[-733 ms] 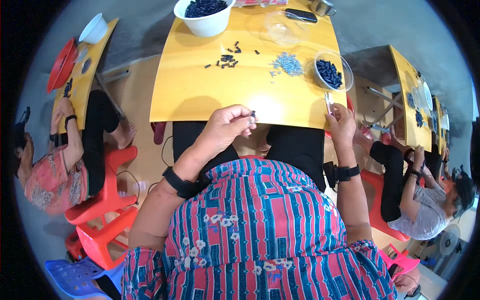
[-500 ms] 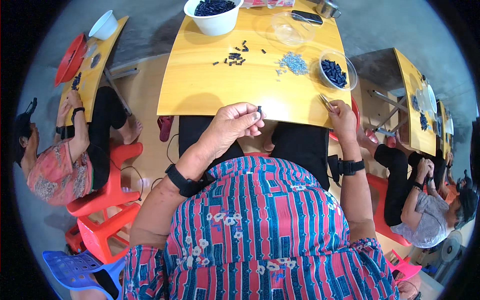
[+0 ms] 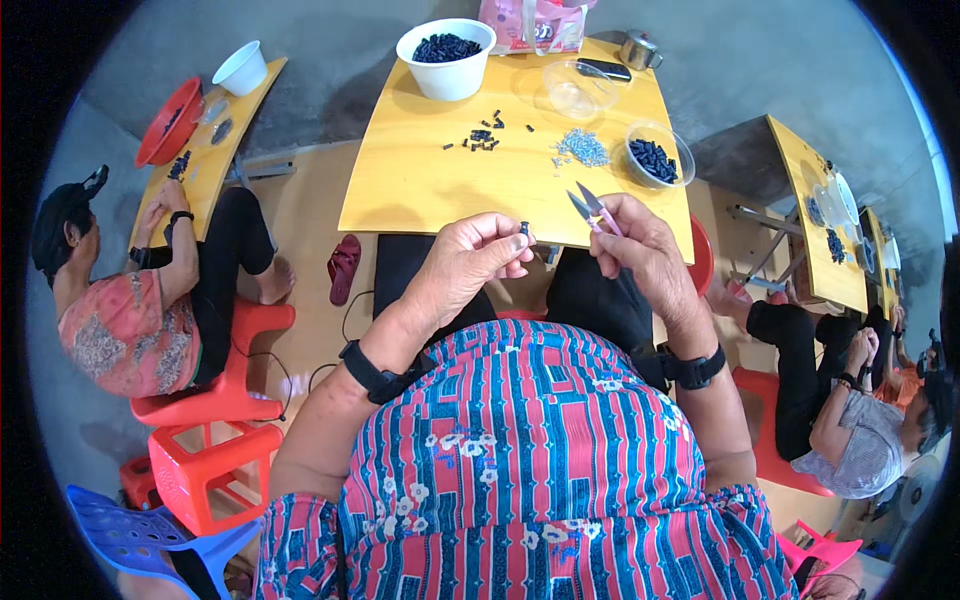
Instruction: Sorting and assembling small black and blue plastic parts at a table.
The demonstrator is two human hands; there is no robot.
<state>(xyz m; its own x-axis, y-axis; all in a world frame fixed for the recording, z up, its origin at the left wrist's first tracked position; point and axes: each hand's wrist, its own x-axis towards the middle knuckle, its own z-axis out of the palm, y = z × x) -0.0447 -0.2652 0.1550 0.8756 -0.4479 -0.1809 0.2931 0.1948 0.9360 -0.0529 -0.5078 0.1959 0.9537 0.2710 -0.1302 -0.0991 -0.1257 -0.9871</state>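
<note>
Near the table's front edge, my left hand (image 3: 462, 264) pinches a small black plastic piece (image 3: 525, 229) between thumb and fingertips. Thread snips (image 3: 597, 212) with pink handles are gripped in my right hand (image 3: 652, 262); their pointed blades are spread apart, tips toward the far side, slightly right of the black piece and not touching it. Beyond my hands, loose black pieces (image 3: 482, 143) lie scattered on the yellow table (image 3: 410, 190). To their right is a pile of small pale-blue bits (image 3: 583, 149). A clear bowl (image 3: 687, 170) of black pieces stands at the right edge.
At the back are a white tub (image 3: 447, 80) of black pieces, a clear lid (image 3: 578, 95), a dark phone (image 3: 604, 70), a metal cup (image 3: 640, 50) and a pink bag (image 3: 535, 30). Co-workers sit at other tables on the left and right, with red stools (image 3: 215, 475) nearby.
My right hand has brought the snips from the table's right front edge leftward, close to my left hand, and the blades now show spread. My left hand keeps its pinch. The view has shifted.
</note>
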